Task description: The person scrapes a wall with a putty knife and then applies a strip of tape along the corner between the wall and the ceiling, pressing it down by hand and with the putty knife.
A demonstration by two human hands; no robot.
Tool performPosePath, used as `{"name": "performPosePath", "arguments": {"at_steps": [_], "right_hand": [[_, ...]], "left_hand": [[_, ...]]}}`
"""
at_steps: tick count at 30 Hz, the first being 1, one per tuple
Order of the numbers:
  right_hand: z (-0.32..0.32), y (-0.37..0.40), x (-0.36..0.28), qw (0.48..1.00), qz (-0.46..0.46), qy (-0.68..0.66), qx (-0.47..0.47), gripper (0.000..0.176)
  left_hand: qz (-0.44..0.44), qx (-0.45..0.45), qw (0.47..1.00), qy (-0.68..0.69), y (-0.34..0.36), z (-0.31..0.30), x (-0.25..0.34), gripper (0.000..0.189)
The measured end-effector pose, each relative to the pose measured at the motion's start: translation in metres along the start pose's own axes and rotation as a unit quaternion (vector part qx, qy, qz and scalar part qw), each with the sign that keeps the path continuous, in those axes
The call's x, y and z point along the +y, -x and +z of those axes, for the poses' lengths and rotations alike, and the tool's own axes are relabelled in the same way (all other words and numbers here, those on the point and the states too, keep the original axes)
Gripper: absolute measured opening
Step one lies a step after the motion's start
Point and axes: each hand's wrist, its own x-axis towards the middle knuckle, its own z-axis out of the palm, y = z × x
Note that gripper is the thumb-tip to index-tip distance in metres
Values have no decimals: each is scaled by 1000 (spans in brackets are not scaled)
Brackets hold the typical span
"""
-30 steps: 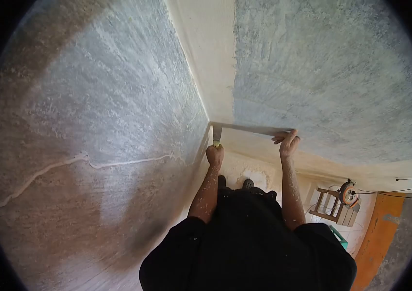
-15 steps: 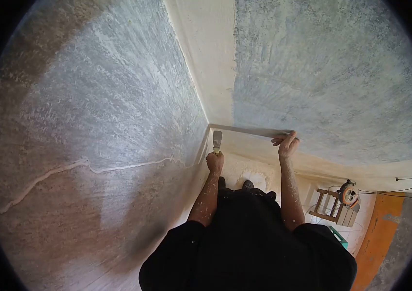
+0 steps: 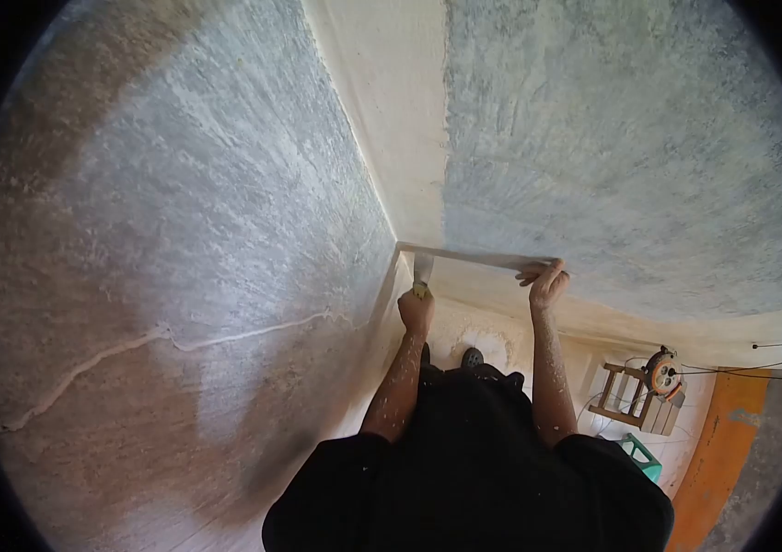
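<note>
My left hand [image 3: 417,313] is closed around the handle of a putty knife [image 3: 423,269], its flat blade pointing up and close to a long thin strip [image 3: 474,254]. The strip runs from the wall corner to my right hand [image 3: 550,283], against the lower part of the wall ahead. My right hand grips the strip's right end, with fingers bent around it. White specks dot both forearms. Above the strip, a pale smooth band [image 3: 391,110] fills the corner beside the rough blue-grey wall [image 3: 612,147].
The left wall [image 3: 225,175] is close by and has a pale filled crack line [image 3: 253,336]. To the lower right are a wooden stool [image 3: 625,396], an orange cable reel [image 3: 663,373] with cords and a green stool [image 3: 641,457]. My shoe [image 3: 472,357] shows on the pale floor.
The putty knife in my left hand has shifted slightly right and down. My right hand and its end of the strip sit a little lower in the view.
</note>
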Motion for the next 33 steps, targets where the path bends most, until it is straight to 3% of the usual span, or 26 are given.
{"name": "performPosePath", "arguments": {"at_steps": [2, 4, 7, 10, 11, 13, 16, 19, 20, 21, 33], "right_hand": [[-4, 8, -1, 1000, 4, 2, -4, 84], [-2, 5, -8, 1000, -7, -9, -3, 84], [-2, 5, -3, 1000, -5, -6, -10, 84], [-1, 6, -3, 1000, 9, 0, 5, 84], [-1, 6, -2, 1000, 6, -4, 2, 85], [0, 5, 1, 1000, -4, -11, 1, 85], [0, 7, -10, 1000, 25, 13, 3, 85], [-3, 4, 3, 1000, -13, 5, -18, 86], [-1, 2, 3, 1000, -12, 4, -7, 88], [1, 3, -2, 1000, -9, 4, 3, 89], [5, 3, -5, 1000, -11, 14, 0, 88]], "left_hand": [[-23, -4, 1000, -16, -6, 10, -26, 27], [-77, -9, 997, 27, -17, 8, -9, 26], [-23, 24, 999, -41, -5, -5, -1, 24], [-7, 6, 999, -38, -11, 0, -31, 21], [34, 13, 999, -21, -13, 5, -27, 20], [122, 28, 992, 14, -19, 5, 18, 18], [114, 11, 986, 124, -22, -19, 92, 16], [116, 78, 989, 45, -20, 1, 32, 19], [7, 29, 999, -15, -14, 5, 4, 21], [-27, 17, 999, -33, -7, -1, -11, 23], [-54, -8, 998, -43, -8, 10, -3, 28]]}}
